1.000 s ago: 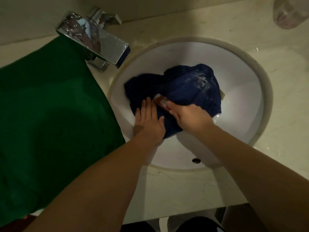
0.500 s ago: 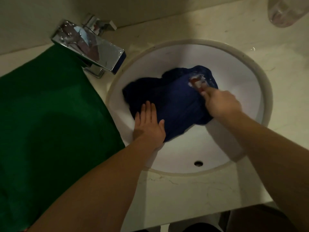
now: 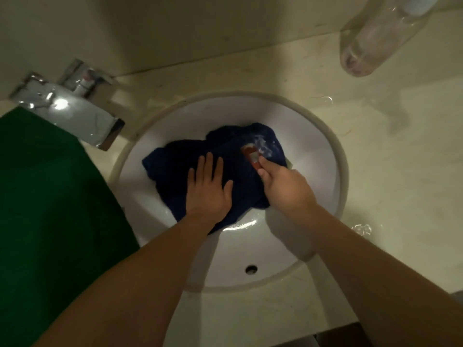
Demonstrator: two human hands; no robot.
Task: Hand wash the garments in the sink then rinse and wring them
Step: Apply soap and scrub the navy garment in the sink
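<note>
A crumpled dark navy-blue fabric garment [image 3: 175, 166] is lying wet in the middle of the round white ceramic sink [image 3: 313, 151], bunched toward the basin's far half and touching its wall on the left side. The left hand [image 3: 209, 191] is pressing down flat on the near part of the garment, its fingers [image 3: 208, 166] lying straight and close together with the thumb spread out to the side, holding nothing. The right hand [image 3: 285, 189] is reaching in from the right and gripping a small reddish-orange block [image 3: 250, 155], with its fingers [image 3: 266, 166] curling round the block's near end; the block's far end is resting on the garment's upper right part, just beside a patch of white suds [image 3: 263, 144]. What the block is exactly cannot be told from this view. Both bare forearms are stretching in from the bottom edge. A small round overflow hole [image 3: 251, 269] is showing in the near wall of the sink, well apart from the garment. A square chrome tap [image 3: 75, 118] is jutting over the sink's left rim from the cream marble worktop [image 3: 388, 171]. A large dark green cloth [image 3: 50, 209] is lying spread over the worktop on the left, its edge running just beside the sink's rim and passing under the tap. A clear plastic bottle [image 3: 375, 36] is lying at the upper right, well apart from the sink, and a few water drops are glinting on the worktop to the right.
</note>
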